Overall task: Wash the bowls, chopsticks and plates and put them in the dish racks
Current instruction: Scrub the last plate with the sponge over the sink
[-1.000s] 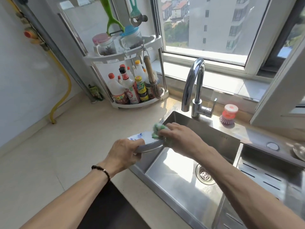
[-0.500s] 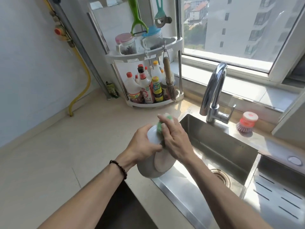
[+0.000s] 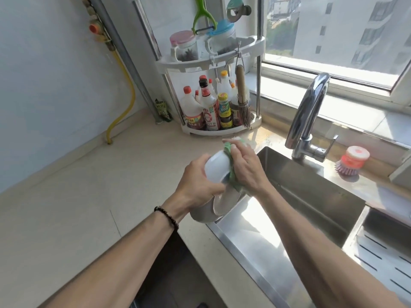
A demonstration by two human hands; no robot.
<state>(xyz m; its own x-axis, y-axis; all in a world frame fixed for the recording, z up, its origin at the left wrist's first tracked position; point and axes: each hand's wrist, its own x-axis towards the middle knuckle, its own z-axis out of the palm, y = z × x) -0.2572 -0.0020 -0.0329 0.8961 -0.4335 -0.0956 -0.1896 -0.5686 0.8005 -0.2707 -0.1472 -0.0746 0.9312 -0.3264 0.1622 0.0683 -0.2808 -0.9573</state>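
Step in hand: scrub phase, not rinse. Faucet point(image 3: 309, 116) shows no water running.

Left hand point(image 3: 195, 183) is clamped on a white bowl point(image 3: 216, 168), fingers curled round its outer wall, bowl tipped on its side with the base facing roughly right. A second dish sits under and behind it, its round foot point(image 3: 224, 202) showing; looks like a plate or a larger bowl stacked in the same grip, can't tell which. The stack is held in the air over the left rim of the sink point(image 3: 311, 196), above the table point(image 3: 66, 207) edge, touching neither.

Right hand point(image 3: 244, 167) is closed on a green scouring cloth point(image 3: 232, 172), pressing it flat against the bowl's base and side. Fingers lie across the cloth, thumb hidden.

Sink basin looks dry and holds no dishes in view. Perforated drain tray point(image 3: 382, 247) at right holds nothing visible. No chopsticks in sight. The racks aren't clearly in view, so the task reads as early.

Next move, my read: finish wiping the outside, rotate the bowl with the left hand to reach the inside, then swing it under the spout and open the lever point(image 3: 331, 143). Needs one hand freed for the lever. Risk: wet stacked dishes slipping in a single-hand grip.

Dish brush point(image 3: 352, 160) sits on the ledge right of the faucet, unused.
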